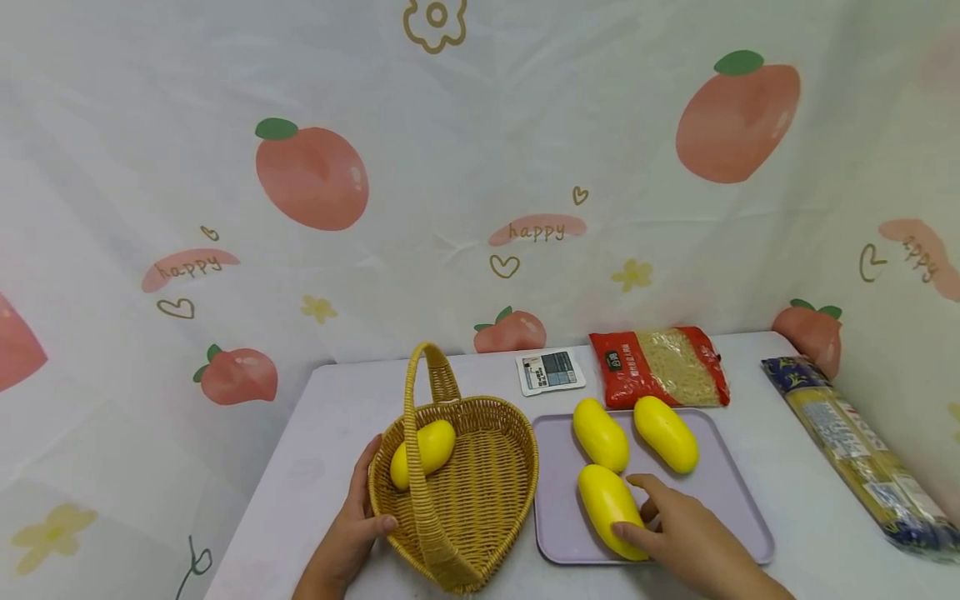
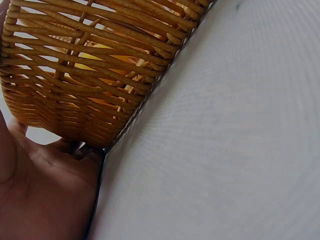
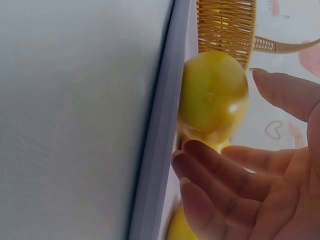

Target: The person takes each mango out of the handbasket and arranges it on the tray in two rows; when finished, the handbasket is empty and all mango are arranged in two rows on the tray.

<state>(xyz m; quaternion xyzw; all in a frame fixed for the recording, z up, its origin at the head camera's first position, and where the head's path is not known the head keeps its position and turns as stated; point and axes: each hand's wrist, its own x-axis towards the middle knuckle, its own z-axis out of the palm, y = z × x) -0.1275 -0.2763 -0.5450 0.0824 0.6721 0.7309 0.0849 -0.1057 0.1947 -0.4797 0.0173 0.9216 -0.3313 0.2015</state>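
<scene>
A heart-shaped wicker basket (image 1: 487, 479) with a tall handle stands on the table, one yellow mango (image 1: 437, 443) inside at its left. My left hand (image 1: 347, 529) rests against the basket's left outer side, fingers along the wall and thumb toward the front. To the right, a lilac tray (image 1: 723, 475) carries three mangoes. Over the front mango (image 1: 604, 504) my right hand (image 1: 686, 529) is spread, thumb on one side and fingers on the other. The right wrist view shows a gap between the thumb and this mango (image 3: 214, 95). Two mangoes, left (image 1: 602, 435) and right (image 1: 666, 433), lie behind.
Behind the tray lies a red bag of pasta (image 1: 660, 367), with a small white packet (image 1: 550, 372) to its left. A long blue-ended noodle pack (image 1: 855, 450) lies along the table's right side. A fruit-print cloth (image 1: 420, 167) hangs behind the table.
</scene>
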